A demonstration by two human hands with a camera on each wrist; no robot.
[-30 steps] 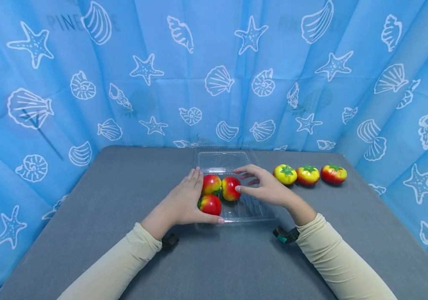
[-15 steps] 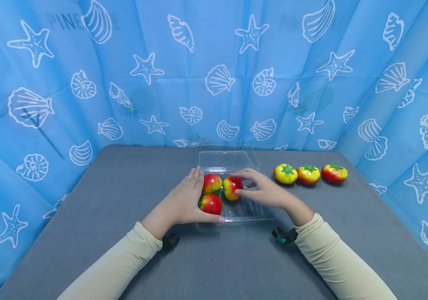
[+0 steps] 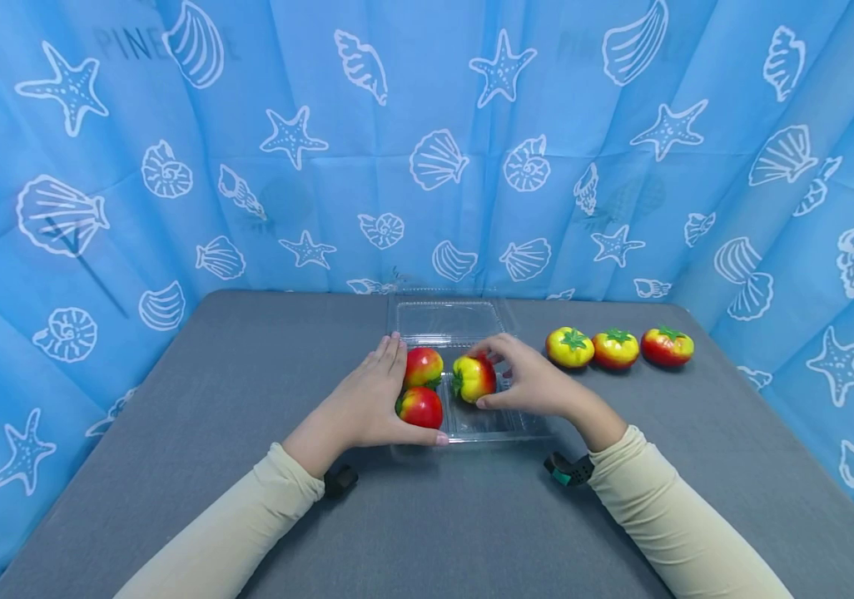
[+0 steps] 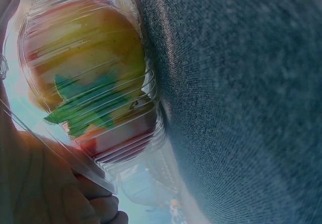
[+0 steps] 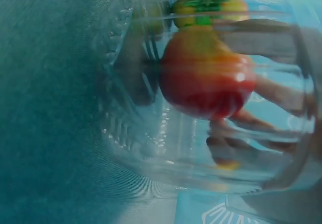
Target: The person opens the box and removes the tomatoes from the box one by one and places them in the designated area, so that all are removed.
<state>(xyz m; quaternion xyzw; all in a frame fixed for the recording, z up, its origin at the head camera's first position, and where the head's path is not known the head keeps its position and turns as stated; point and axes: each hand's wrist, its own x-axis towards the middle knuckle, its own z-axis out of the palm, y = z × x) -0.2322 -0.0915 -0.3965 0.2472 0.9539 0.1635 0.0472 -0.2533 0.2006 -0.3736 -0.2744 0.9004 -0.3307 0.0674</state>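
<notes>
A hinged clear plastic container (image 3: 524, 428) lies with its lid (image 3: 445, 318) folded back. Along its left wall rests my left hand (image 3: 367, 399), fingers straight and thumb stretched along the front side. Two red and yellow tomatoes, a rear one (image 3: 423, 366) and a front one (image 3: 420, 408), sit in the container's left part. My right hand (image 3: 532, 378) grips a third tomato (image 3: 474, 379) from its right side, thumb in front and fingers behind; its green top faces left. The right wrist view shows this held tomato (image 5: 206, 78) through the clear wall.
On the right of the grey table (image 3: 427, 524) stand three more tomatoes in a row: a mostly yellow one (image 3: 568, 348), a middle one (image 3: 615, 349) and a redder one (image 3: 667, 348). A blue curtain (image 3: 427, 166) with white shells hangs behind and around the table.
My right hand has taken hold of the third tomato, turned it so its green top faces left, and shifted it a little right. My left hand stays in place.
</notes>
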